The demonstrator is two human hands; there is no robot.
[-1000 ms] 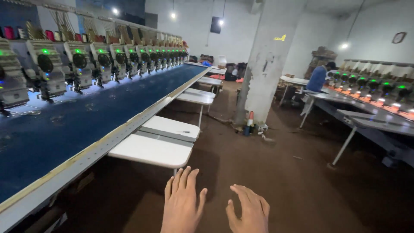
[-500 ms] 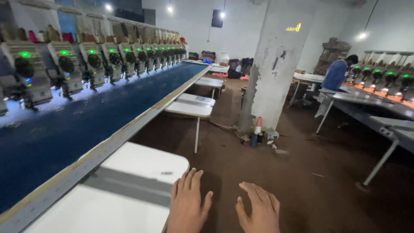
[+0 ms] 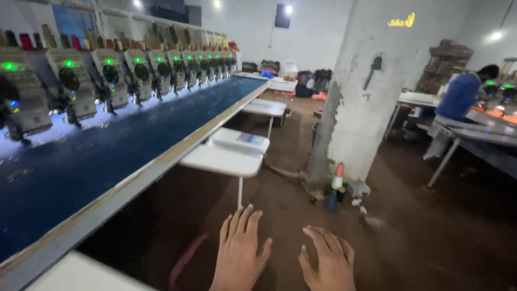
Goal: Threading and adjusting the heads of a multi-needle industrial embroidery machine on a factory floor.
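Hovering empty, left hand (image 3: 238, 253) and right hand (image 3: 327, 264) near white side table (image 3: 222, 160).

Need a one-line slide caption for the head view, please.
Left hand and right hand held open, empty, above the brown floor beside a long embroidery machine.

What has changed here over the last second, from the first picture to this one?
The view has moved along the long machine table: the nearest white side table lies further ahead, and another white surface shows at bottom left. The pillar looks closer. Both hands, left hand and right hand, stay open, palms down, holding nothing.
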